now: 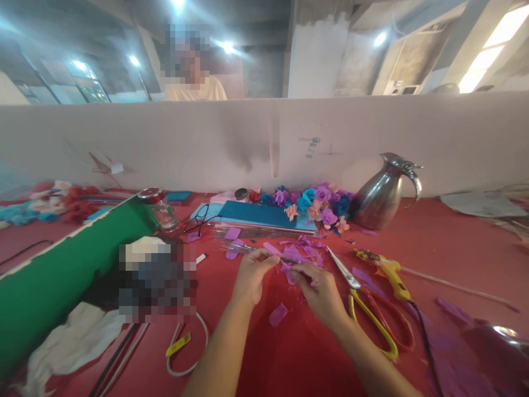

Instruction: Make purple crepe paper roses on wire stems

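Note:
Above the middle of the red table, my left hand (pixel 253 275) pinches a strip of purple crepe paper (pixel 270 248) between thumb and fingers. Close by on the right, my right hand (pixel 320 289) is closed in a pinch. A thin, stick-like piece shows between the two sets of fingertips; what my right fingers grip is too small to make out. Purple paper scraps (pixel 294 253) lie under and behind the hands, and one loose piece (pixel 278 314) rests in front of them. Scissors with yellow and red handles (pixel 353 284) lie open beside my right hand.
A yellow glue gun (pixel 394 278) with a black cord lies right of the scissors. Paper flowers (pixel 322 201), a blue folder (pixel 256 214) and a metal jug (pixel 378 193) stand along the back. Leftward are a glass jar (pixel 165 212) and a green divider (pixel 82 270). A person (pixel 194 82) is beyond the partition.

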A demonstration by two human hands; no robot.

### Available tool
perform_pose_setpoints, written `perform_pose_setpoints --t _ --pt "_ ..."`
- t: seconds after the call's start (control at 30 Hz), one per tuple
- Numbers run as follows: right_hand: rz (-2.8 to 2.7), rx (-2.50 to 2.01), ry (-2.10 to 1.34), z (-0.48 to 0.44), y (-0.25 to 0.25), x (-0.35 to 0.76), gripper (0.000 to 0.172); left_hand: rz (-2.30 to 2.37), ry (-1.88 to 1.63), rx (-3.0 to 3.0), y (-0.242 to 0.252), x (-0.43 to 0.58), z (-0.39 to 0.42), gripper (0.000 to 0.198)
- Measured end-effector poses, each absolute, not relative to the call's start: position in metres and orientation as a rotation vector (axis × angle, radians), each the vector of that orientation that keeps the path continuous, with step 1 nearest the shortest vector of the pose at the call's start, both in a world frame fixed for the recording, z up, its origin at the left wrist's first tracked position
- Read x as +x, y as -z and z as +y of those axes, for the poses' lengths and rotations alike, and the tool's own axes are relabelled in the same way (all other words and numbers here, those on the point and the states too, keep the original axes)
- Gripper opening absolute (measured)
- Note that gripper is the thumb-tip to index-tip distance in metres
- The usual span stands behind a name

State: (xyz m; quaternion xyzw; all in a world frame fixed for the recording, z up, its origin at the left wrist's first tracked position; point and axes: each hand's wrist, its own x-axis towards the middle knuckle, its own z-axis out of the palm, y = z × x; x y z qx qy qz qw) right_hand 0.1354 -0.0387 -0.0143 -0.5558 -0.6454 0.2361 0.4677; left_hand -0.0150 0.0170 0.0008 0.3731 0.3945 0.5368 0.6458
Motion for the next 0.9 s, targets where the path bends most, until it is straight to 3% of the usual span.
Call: perform_pose_setpoints --t 0.3,0.67,0.9 --pt "-1.589 -1.339 -0.641 -0.038 0.012 0.135 0.018 0.940 -1.195 1.105 -0.003 -0.021 0.017 0.008" --pt "-1.544 -1.372 -0.656 -0.038 0.009 0.135 0.019 1.005 -1.217 1.066 0.004 -0.031 0.024 0.023" --pt "-1.566 -1.379 -0.658 -0.036 0.014 0.136 0.019 0.964 -1.182 0.994 0.010 -0.032 0.027 0.021"
